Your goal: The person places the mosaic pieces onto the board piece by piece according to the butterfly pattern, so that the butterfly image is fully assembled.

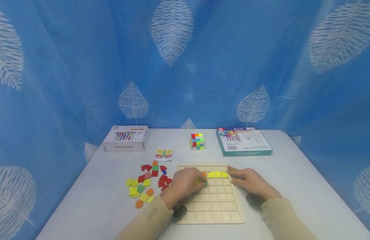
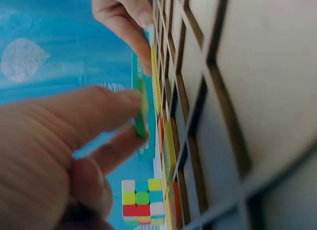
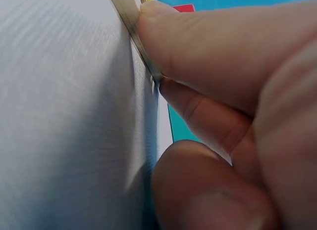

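My left hand (image 1: 186,181) is over the upper part of the wooden grid board (image 1: 210,216). Its thumb and a finger pinch a small green tile (image 2: 140,122), held just above the grid. Along an upper row lie an orange piece (image 1: 204,174), a rounded yellow piece (image 1: 211,175) and yellow square tiles (image 1: 217,174). More pieces sit partly hidden behind the left hand. My right hand (image 1: 251,181) touches the board's right edge near its far corner with fingers extended; in the right wrist view the fingertips press against the wooden rim (image 3: 130,17).
Loose red, yellow, green and orange tiles (image 1: 132,191) lie left of the board. Behind them is a pattern card (image 1: 164,154). A puzzle cube (image 1: 197,141) stands farther back, between a white box (image 1: 125,138) and a teal-edged box (image 1: 244,141).
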The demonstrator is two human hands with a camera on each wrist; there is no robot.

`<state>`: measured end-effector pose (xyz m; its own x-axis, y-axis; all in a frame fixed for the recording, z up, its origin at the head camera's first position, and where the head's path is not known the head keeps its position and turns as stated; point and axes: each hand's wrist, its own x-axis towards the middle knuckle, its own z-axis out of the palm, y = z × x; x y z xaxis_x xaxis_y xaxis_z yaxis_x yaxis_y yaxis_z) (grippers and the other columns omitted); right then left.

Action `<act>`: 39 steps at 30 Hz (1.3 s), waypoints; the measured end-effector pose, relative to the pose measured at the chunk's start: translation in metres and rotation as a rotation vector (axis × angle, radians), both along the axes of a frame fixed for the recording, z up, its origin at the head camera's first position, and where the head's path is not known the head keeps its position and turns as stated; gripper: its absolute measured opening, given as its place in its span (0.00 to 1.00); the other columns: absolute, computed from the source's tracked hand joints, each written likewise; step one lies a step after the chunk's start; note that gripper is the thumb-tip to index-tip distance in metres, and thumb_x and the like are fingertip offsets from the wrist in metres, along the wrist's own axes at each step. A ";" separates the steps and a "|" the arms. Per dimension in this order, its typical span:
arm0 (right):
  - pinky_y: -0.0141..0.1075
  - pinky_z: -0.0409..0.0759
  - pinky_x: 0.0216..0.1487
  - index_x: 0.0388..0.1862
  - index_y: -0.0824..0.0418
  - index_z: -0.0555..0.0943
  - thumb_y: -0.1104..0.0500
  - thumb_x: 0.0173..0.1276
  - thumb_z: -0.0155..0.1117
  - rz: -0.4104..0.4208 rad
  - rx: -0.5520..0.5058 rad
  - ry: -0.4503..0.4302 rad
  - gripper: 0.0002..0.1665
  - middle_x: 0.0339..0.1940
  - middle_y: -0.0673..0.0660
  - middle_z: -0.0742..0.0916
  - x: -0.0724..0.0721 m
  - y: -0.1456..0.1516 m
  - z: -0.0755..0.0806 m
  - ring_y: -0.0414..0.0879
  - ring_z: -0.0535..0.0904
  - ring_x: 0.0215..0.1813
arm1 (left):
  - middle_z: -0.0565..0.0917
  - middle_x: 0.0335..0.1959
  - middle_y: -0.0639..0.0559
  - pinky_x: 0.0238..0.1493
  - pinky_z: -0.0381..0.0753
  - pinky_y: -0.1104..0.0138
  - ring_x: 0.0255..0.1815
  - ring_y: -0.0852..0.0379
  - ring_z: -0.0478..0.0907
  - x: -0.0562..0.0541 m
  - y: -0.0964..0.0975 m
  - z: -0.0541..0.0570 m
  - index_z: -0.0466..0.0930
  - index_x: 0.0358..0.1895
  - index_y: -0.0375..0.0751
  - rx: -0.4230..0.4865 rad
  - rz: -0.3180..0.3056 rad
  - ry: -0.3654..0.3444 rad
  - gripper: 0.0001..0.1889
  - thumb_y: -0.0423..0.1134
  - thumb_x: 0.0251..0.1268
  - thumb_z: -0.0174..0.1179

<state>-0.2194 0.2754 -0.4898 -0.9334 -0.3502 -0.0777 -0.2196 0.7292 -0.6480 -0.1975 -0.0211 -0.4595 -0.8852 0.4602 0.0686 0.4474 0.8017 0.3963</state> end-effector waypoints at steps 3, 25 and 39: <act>0.63 0.63 0.74 0.68 0.50 0.81 0.48 0.70 0.69 -0.006 -0.003 -0.007 0.28 0.76 0.47 0.75 0.000 -0.001 0.000 0.61 0.65 0.78 | 0.89 0.43 0.67 0.40 0.80 0.67 0.44 0.65 0.83 -0.001 -0.001 -0.006 0.93 0.44 0.63 0.007 -0.021 0.042 0.07 0.49 0.63 0.73; 0.62 0.63 0.74 0.69 0.51 0.80 0.51 0.70 0.69 -0.008 0.004 0.006 0.28 0.76 0.48 0.74 0.000 -0.001 -0.001 0.61 0.63 0.79 | 0.87 0.38 0.69 0.29 0.72 0.74 0.35 0.69 0.78 0.001 0.001 -0.013 0.93 0.38 0.62 -0.084 -0.082 0.168 0.05 0.45 0.64 0.69; 0.63 0.62 0.74 0.68 0.51 0.81 0.50 0.70 0.70 -0.007 -0.012 0.004 0.29 0.76 0.48 0.75 -0.001 -0.001 -0.002 0.61 0.63 0.79 | 0.89 0.42 0.67 0.35 0.78 0.74 0.42 0.67 0.85 0.001 0.001 -0.015 0.93 0.43 0.60 -0.120 -0.084 0.241 0.07 0.43 0.64 0.71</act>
